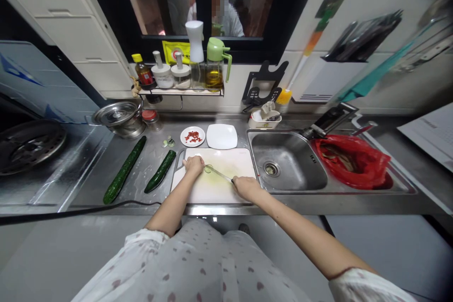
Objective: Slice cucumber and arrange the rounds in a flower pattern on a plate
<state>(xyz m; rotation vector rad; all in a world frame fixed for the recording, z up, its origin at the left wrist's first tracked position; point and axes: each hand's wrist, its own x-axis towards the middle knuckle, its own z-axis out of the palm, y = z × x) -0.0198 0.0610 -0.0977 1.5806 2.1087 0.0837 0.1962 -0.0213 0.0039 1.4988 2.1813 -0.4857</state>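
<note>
My right hand (247,188) is wrapped round the handle of a kitchen knife (220,173), whose blade points left across the white cutting board (230,193). Close to the blade's tip, my left hand (194,165) is closed over the board's upper left part. Its fingers hide whatever they may hold. A thin green peel or slice (208,168) lies by the tip, too small to make out fully. Left of the board rest a shorter cucumber (160,171) with a cut end and a long whole cucumber (125,170).
Behind the board are a small plate of chopped red pieces (193,137) and a square white plate (222,136). Small pale green-white pieces (169,141) lie nearby. A steel pot (122,118) stands back left. Right are the sink (290,165) and a red plastic bag (354,163).
</note>
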